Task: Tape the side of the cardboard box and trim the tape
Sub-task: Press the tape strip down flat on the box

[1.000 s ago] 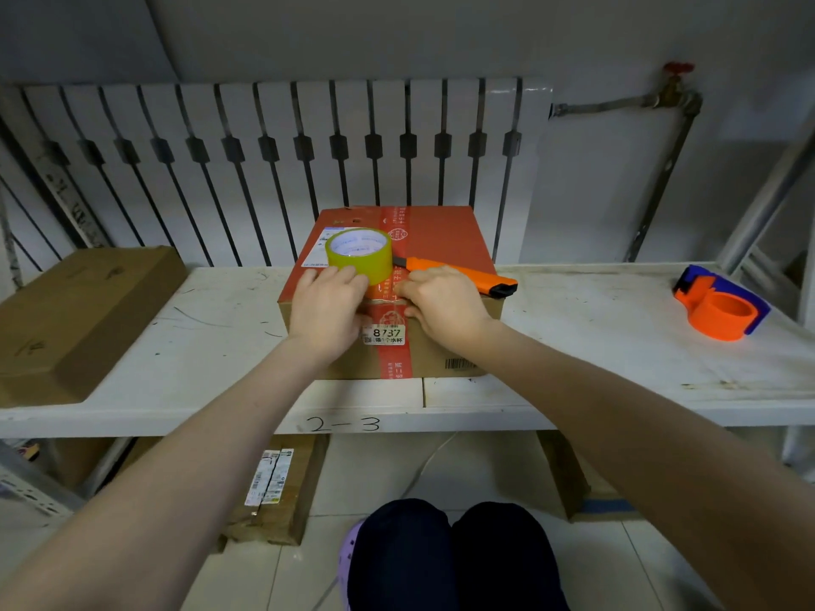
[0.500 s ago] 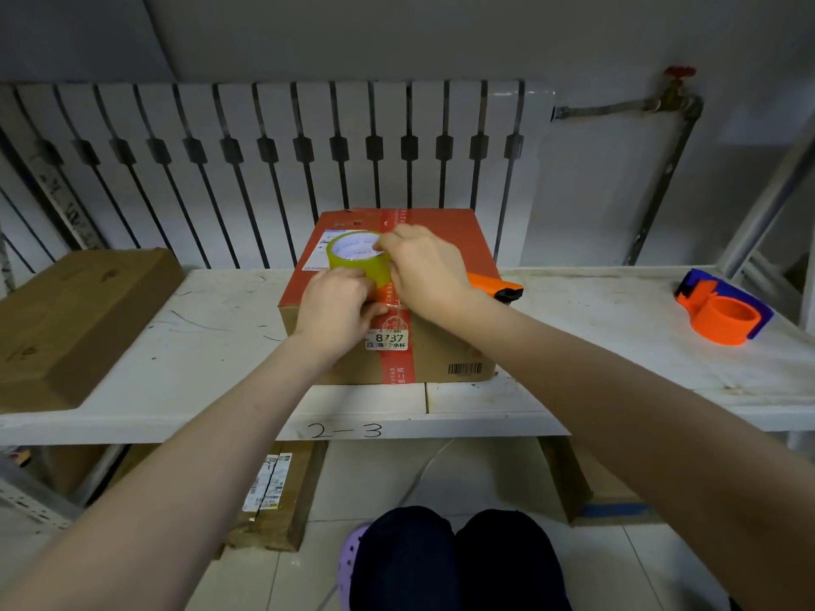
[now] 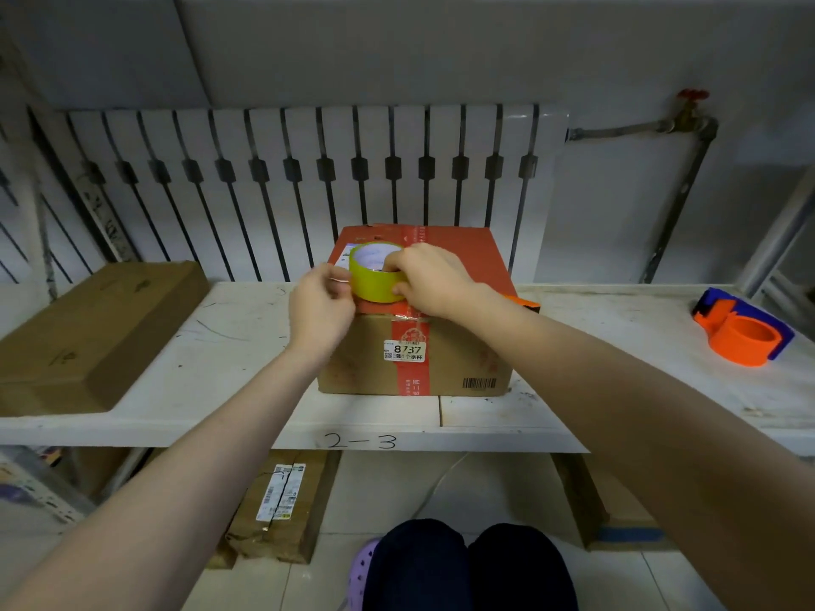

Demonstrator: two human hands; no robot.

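Note:
A cardboard box [image 3: 458,355] with a red top and a red strip down its front stands on the white shelf [image 3: 229,346]. On its top near the front left sits a yellow-green roll of tape [image 3: 375,280]. My right hand [image 3: 430,282] grips the roll, fingers hooked into its core. My left hand [image 3: 319,308] pinches at the roll's left side, where the tape end seems to be. An orange utility knife [image 3: 527,302] lies on the box top behind my right wrist, mostly hidden.
A flat brown box [image 3: 88,332] lies at the shelf's left end. An orange and blue tape dispenser [image 3: 745,332] sits at the right. A radiator [image 3: 308,178] stands behind. More boxes lie on the floor under the shelf, near my knees.
My right hand left the box's front edge and took hold of the tape roll. My left hand shifted to the roll's left side.

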